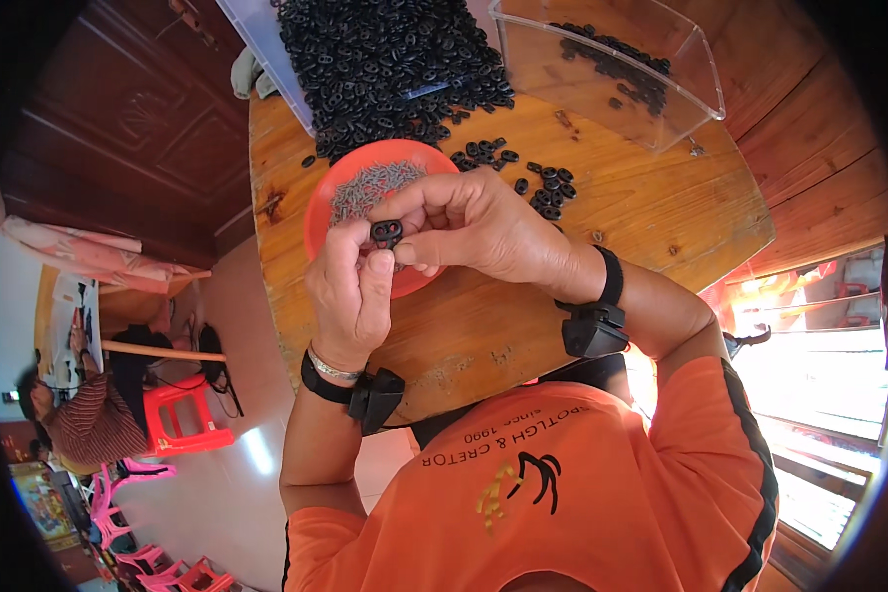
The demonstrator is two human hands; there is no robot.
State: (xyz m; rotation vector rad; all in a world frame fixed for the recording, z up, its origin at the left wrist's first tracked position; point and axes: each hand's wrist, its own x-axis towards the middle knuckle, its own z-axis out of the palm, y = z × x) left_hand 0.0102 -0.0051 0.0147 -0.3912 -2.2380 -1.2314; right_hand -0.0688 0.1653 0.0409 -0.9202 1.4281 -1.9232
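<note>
Between my two hands, over the near part of a red bowl [318,202], is a small black oval plastic piece with two holes [387,233]. My left hand [350,291] grips it from the left, thumb pointing up at its lower edge. From the right, my right hand [483,229] pinches at it with thumb and forefinger curled round. Many small grey metal pins or screws [375,187] fill the bowl, partly hidden by my right hand. Whether a pin sits in the black piece cannot be made out.
A large heap of similar black pieces [385,69] lies behind the bowl, by a clear plastic bin's side [266,59]. Loose black pieces [548,192] are scattered right of the bowl on the wooden table [661,197]. A clear tray [705,74] with more stands at the far right.
</note>
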